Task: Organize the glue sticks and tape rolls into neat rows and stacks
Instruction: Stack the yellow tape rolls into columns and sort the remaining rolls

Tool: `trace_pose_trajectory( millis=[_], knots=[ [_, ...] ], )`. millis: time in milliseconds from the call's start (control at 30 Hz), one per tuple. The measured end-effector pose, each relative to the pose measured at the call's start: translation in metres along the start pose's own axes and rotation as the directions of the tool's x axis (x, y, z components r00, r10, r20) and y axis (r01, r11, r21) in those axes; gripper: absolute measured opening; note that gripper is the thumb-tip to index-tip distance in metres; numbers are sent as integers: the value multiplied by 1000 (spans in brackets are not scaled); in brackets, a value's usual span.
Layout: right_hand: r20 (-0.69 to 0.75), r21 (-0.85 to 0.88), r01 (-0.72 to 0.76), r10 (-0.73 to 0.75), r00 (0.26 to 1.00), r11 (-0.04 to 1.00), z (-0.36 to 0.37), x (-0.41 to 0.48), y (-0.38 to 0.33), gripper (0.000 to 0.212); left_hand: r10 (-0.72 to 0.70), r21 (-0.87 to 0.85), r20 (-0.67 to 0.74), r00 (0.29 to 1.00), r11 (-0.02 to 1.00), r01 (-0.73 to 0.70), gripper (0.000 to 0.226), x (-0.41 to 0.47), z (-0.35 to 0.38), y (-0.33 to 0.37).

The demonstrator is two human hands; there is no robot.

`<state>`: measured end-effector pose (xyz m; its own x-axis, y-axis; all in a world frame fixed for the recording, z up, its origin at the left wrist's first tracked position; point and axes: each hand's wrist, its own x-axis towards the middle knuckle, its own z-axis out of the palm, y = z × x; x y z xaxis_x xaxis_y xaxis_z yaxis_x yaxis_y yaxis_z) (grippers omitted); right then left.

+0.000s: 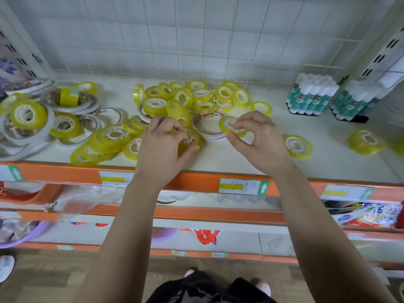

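Several yellow tape rolls (181, 97) lie in a loose heap at the middle of the white shelf (328, 154). My left hand (166, 143) grips one yellow roll (192, 138) near the shelf's front. Slightly above the shelf, my right hand (255, 138) pinches another yellow roll (229, 126). A wide white-sided tape roll (207, 127) sits between my hands. Two wrapped packs of glue sticks (310, 95) stand at the back right. Single yellow rolls (297, 146) lie right of my right hand.
Flat white tape rolls (72, 101) and more yellow rolls (28, 114) pile up at the left. An orange shelf edge (196, 182) with price labels runs along the front. Lower shelves hold packaged goods. A tiled wall (196, 40) closes the back.
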<state>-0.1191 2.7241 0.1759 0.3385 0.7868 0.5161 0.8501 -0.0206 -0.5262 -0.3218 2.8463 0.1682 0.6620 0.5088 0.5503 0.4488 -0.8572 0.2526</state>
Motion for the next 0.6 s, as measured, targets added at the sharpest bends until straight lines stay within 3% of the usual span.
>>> trace_pose_trajectory(
  millis=[133,267,600],
  knots=[
    [-7,18,-23,23,1000,1000,-6,-3,6,39,-11,-52,-38,999,999,9,38,0,-3,6],
    [-34,9,-23,23,999,1000,-16,-6,14,32,-12,-95,-103,995,995,2,34,3,-7,22],
    [-70,-68,-92,87,994,993,-98,-32,63,30,17,-223,-77,997,974,-34,31,38,34,115]
  ],
)
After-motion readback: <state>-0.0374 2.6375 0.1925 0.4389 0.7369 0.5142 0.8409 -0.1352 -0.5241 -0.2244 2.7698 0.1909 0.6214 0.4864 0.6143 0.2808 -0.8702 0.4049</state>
